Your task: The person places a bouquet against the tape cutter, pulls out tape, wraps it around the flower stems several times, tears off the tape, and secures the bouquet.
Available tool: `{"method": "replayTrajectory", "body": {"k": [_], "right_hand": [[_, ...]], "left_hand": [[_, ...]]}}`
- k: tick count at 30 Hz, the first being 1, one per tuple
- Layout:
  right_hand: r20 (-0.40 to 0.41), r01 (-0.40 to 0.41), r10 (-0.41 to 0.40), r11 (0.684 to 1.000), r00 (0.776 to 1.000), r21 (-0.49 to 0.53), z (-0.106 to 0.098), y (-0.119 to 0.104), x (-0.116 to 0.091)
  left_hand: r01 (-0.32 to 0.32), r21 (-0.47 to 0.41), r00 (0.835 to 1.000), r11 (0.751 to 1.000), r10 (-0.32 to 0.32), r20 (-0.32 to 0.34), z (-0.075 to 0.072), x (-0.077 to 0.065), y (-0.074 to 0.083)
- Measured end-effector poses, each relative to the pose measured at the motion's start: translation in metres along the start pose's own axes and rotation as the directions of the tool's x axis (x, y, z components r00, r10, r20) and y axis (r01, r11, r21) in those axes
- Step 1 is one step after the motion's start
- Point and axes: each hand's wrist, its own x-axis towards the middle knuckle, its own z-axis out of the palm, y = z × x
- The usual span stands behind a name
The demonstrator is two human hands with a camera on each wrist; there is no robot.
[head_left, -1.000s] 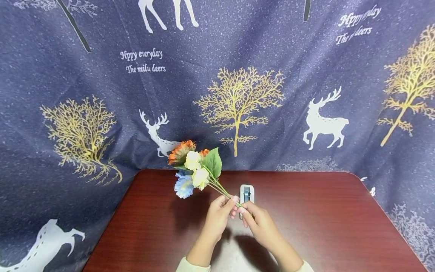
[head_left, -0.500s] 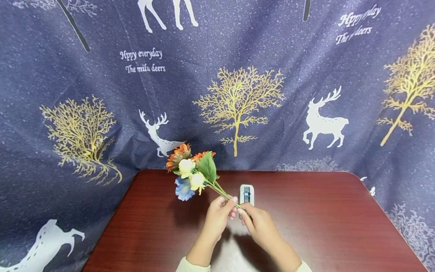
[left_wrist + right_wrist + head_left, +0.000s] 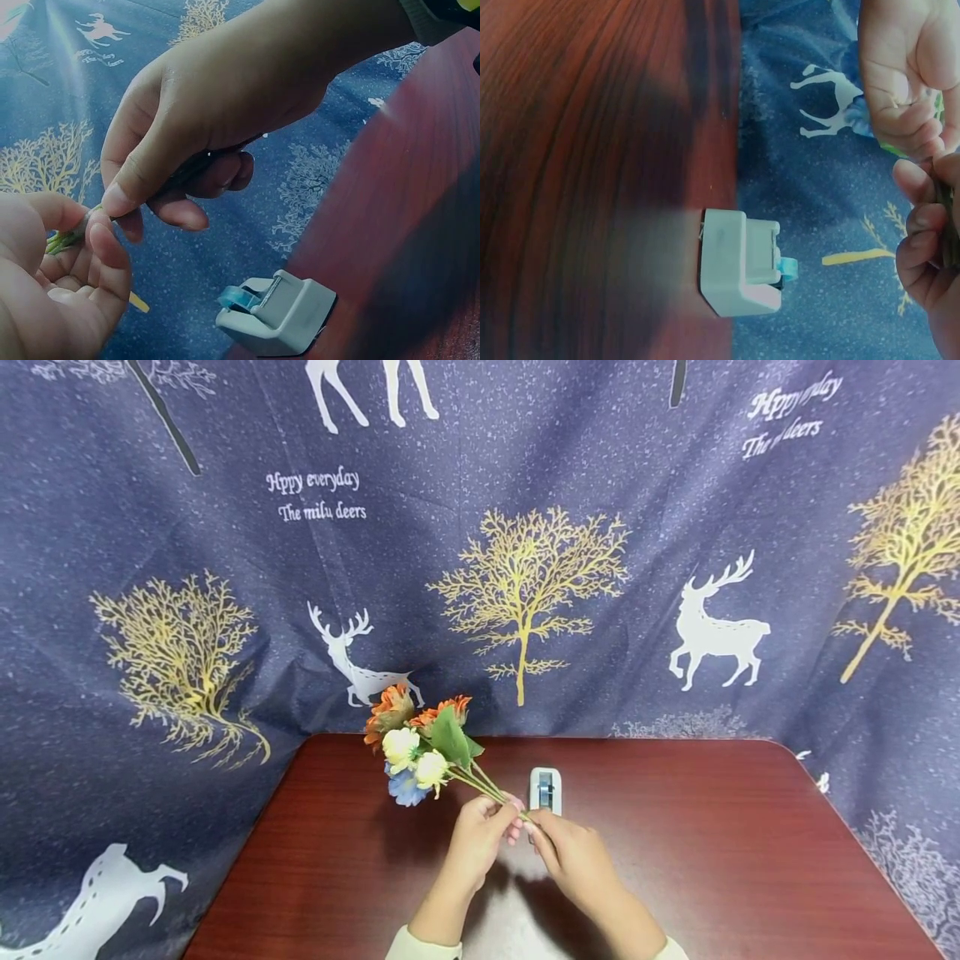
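Observation:
A bunch of flowers (image 3: pixel 431 768), with orange, pale yellow and blue blooms and green leaves, slants up to the left above the table in the head view. My left hand (image 3: pixel 476 839) pinches its green stems between thumb and fingers. Close beside it, my right hand (image 3: pixel 576 858) grips the lower stem ends, its fingers curled round them. In the left wrist view the fingertips of the left hand (image 3: pixel 71 289) and right hand (image 3: pixel 176 142) nearly meet at the stems. The right wrist view shows the blooms mostly hidden behind the left hand (image 3: pixel 907 75).
Just beyond the hands, a white tape dispenser (image 3: pixel 546 785) with a blue roll stands on the reddish-brown table (image 3: pixel 712 827); the right hand partly covers it in the head view. A dark blue cloth (image 3: pixel 585 460) printed with deer and trees hangs behind the table.
The flower heads have turned and sunk slightly lower to the left, and the leaf has shifted with them. Both hands stay almost in place, still holding the stems.

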Motion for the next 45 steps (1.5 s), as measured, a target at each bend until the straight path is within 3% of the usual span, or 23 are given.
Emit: {"method": "replayTrajectory", "body": {"k": [9,13,15,17,19,21,22,24,28,32,38,45], "right_hand": [[0.020,-0.035,0.035,0.999,0.999,0.019,-0.004,-0.002,0.001],[0.119,-0.148,0.128,0.973,0.985,0.179,-0.007,-0.003,0.002],[0.222,-0.272,0.206,0.904,0.953,0.328,-0.010,-0.003,0.003],[0.342,-0.412,0.269,0.781,0.900,0.469,-0.013,-0.002,0.004],[0.442,-0.524,0.308,0.657,0.842,0.542,-0.016,-0.001,0.005],[0.506,-0.578,0.302,0.575,0.808,0.579,-0.017,0.001,0.006],[0.530,-0.593,0.291,0.544,0.796,0.593,-0.018,0.002,0.006],[0.554,-0.602,0.268,0.518,0.789,0.607,-0.018,0.004,0.007],[0.566,-0.590,0.212,0.470,0.797,0.656,-0.016,0.006,0.007],[0.547,-0.562,0.179,0.451,0.818,0.693,-0.014,0.007,0.006],[0.482,-0.497,0.169,0.493,0.860,0.714,-0.014,0.005,0.005],[0.449,-0.489,0.208,0.498,0.869,0.716,-0.015,0.003,0.006]], "left_hand": [[-0.010,0.022,1.000,1.000,0.009,0.027,-0.002,0.001,0.000],[-0.023,0.035,0.999,0.999,0.022,0.043,-0.003,0.002,0.000],[-0.030,0.037,0.998,0.999,0.028,0.053,-0.003,0.003,0.000],[-0.039,0.037,0.997,0.999,0.036,0.065,-0.003,0.003,0.000],[-0.043,0.026,0.996,0.999,0.041,0.079,-0.004,0.003,-0.001],[-0.044,0.017,0.995,0.999,0.042,0.093,-0.004,0.003,-0.001],[-0.045,0.013,0.994,0.999,0.044,0.098,-0.004,0.003,-0.001],[-0.048,0.012,0.993,0.999,0.047,0.108,-0.004,0.002,-0.001],[-0.057,0.021,0.992,0.998,0.054,0.117,-0.005,0.002,0.000],[-0.056,0.017,0.993,0.998,0.054,0.109,-0.005,0.002,0.001],[-0.052,0.018,0.996,0.998,0.051,0.074,-0.004,0.002,0.000],[-0.040,0.004,0.998,0.999,0.040,0.057,-0.004,0.000,0.000]]}}
